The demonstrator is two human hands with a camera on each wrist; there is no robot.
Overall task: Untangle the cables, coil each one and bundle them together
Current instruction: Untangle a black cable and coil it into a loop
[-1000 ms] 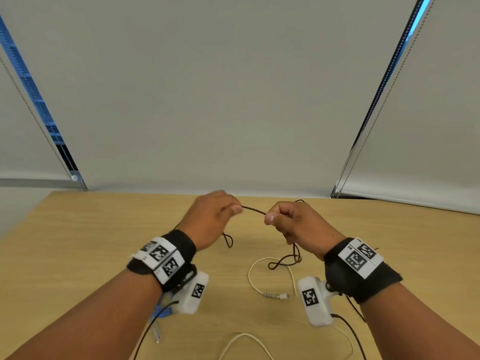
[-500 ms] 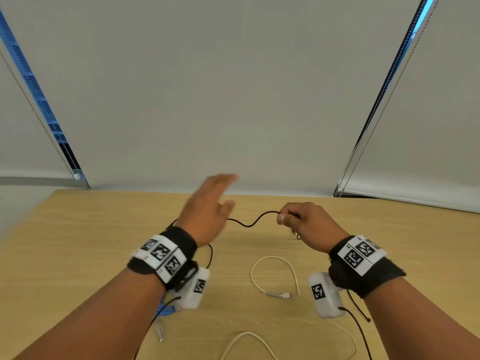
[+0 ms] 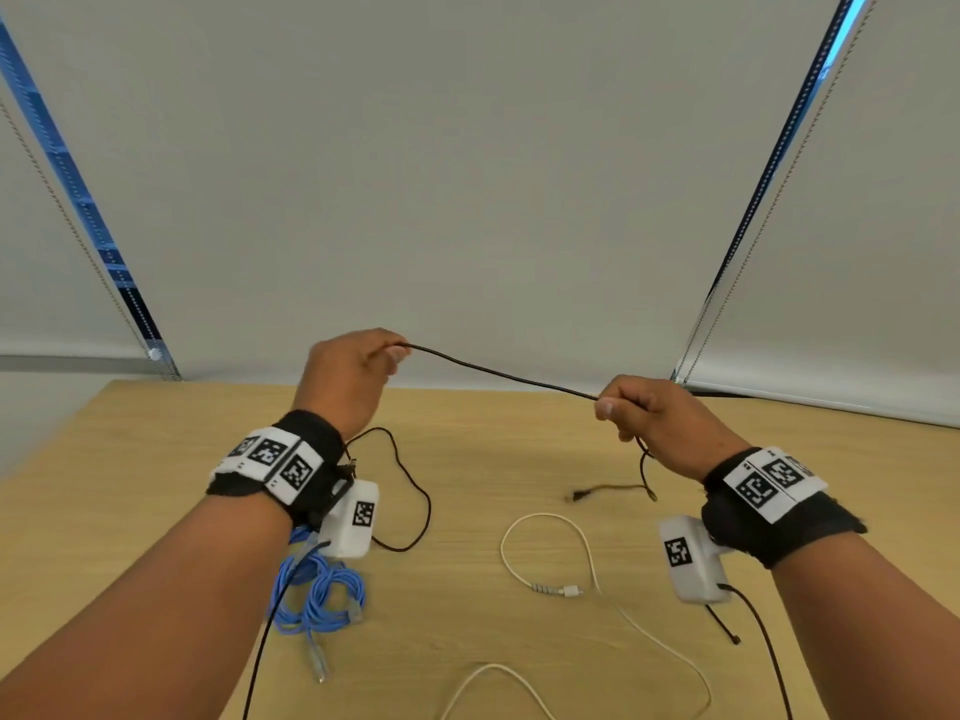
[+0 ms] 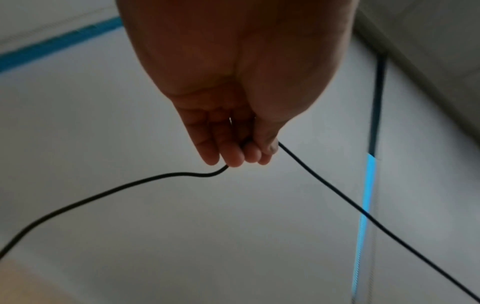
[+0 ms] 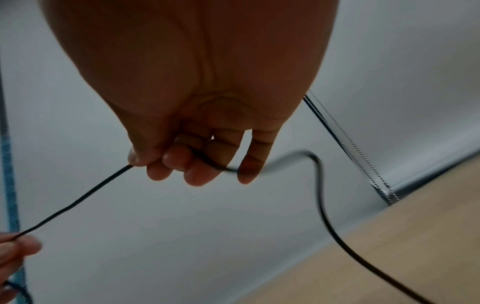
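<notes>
The left hand point(image 3: 353, 379) is pinching the black cable point(image 3: 498, 375) between thumb and curled fingers, raised above the far side of the wooden table point(image 3: 104, 459); the right hand point(image 3: 654, 418) is gripping the same cable a little lower, its fingers curled round the strand. Between the two hands the cable is running nearly straight through the air — from each fist a loose tail is hanging down toward the tabletop. Below the left wrist a blue cable point(image 3: 317, 595) is lying bunched in loops, and between the forearms a white cable point(image 3: 587, 553) is curving over the wood, its plug pointing right.
</notes>
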